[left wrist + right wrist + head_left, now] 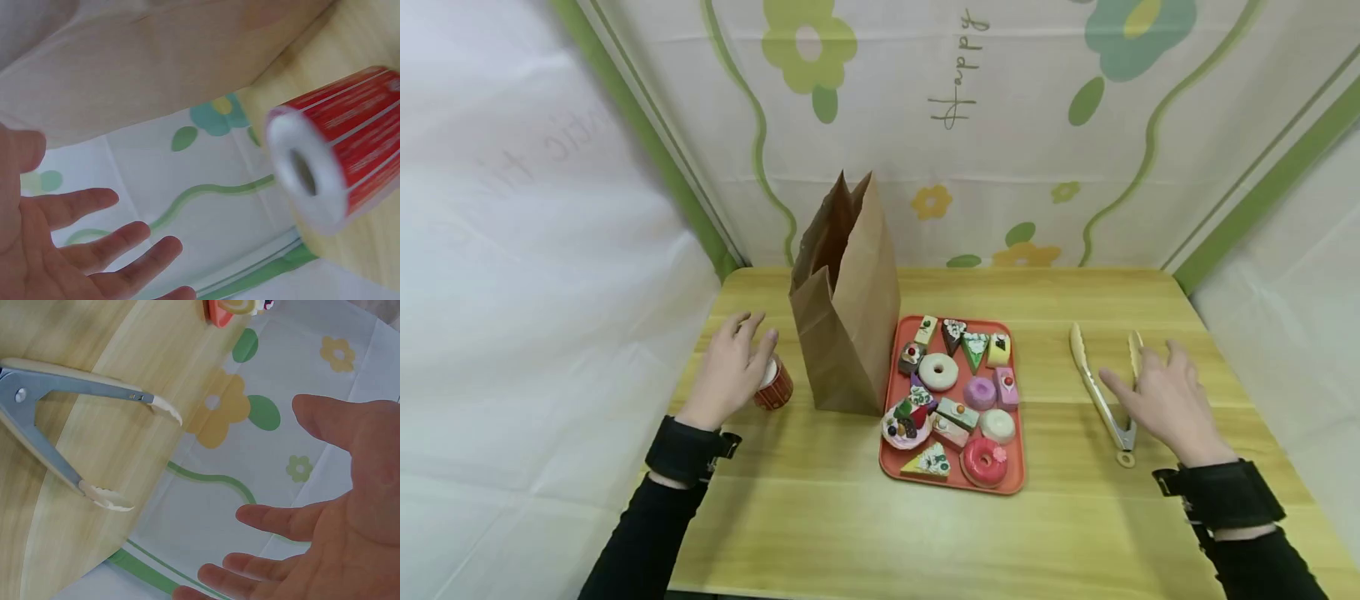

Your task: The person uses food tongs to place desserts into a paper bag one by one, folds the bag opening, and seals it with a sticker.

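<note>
While the left hand (726,371) hangs with its fingers loosely spread and nothing in its grasp, a roll of red labels (777,390) sits just beside it, apparently on end. The right hand (1172,400) is likewise wide and unfilled, with metal tongs (1103,407) lying near it on the counter (790,517), their pale tips spread and pointing toward the far edge.

The tongs look light and stiff, perhaps a little springy — best taken by both arms, midway between hinge and tips. The roll seems compact and firm; fingers and thumb around its side should hold it.

Farther in, a brown paper bag (865,333) stands upright, its mouth agape; it would likely crumple easily, so the upper rim suits a gentle pinch. Just beside it, an orange-red tray (1017,468) carries small cakes and a pink doughnut (976,473) — probably light, with decorations better left untouched.
</note>
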A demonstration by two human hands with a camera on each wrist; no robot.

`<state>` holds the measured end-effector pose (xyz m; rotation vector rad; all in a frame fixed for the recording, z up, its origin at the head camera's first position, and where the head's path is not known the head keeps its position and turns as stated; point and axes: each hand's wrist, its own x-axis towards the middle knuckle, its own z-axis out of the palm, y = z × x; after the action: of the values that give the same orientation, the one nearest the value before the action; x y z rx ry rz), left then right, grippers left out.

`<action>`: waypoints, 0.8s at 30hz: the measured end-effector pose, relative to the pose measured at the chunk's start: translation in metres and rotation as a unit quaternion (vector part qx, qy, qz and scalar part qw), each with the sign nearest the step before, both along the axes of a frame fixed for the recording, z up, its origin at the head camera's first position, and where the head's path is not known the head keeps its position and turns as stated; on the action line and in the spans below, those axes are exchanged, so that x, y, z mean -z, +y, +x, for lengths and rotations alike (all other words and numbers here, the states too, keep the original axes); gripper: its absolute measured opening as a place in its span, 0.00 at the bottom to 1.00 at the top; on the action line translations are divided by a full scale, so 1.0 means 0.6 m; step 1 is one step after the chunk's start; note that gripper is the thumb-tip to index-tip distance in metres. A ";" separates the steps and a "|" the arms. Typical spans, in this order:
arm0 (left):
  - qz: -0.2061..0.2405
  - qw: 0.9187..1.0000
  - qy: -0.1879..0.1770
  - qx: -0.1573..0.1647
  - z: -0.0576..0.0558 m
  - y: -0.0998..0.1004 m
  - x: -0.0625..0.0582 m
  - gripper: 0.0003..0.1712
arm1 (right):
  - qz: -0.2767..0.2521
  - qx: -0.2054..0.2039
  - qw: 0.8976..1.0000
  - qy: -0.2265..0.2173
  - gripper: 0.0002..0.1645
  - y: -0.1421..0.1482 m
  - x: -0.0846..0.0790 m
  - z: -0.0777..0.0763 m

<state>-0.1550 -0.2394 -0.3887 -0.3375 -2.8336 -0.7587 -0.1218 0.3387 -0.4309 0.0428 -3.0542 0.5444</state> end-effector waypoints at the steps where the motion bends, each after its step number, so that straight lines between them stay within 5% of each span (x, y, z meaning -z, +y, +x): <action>1: 0.003 1.000 0.002 -0.001 -0.002 0.001 -0.007 0.35 | -0.001 0.001 1.000 0.000 0.52 0.001 0.001 0.001; 10: 0.049 0.998 0.027 0.021 -0.021 0.016 -0.067 0.33 | -0.010 0.006 1.000 -0.016 0.46 0.006 0.009 0.005; 17: 0.084 0.993 0.073 0.033 -0.040 0.041 -0.121 0.30 | -0.010 0.025 0.998 -0.052 0.55 0.012 0.010 0.007; 24: 0.097 0.993 0.050 0.048 -0.054 0.063 -0.162 0.30 | -0.012 0.037 0.995 -0.088 0.54 0.019 0.003 0.007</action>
<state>-0.1875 -0.2017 -0.2913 -0.4705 -2.6381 -0.9989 -0.1175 0.3503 -0.4328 -0.1265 -3.2016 0.6111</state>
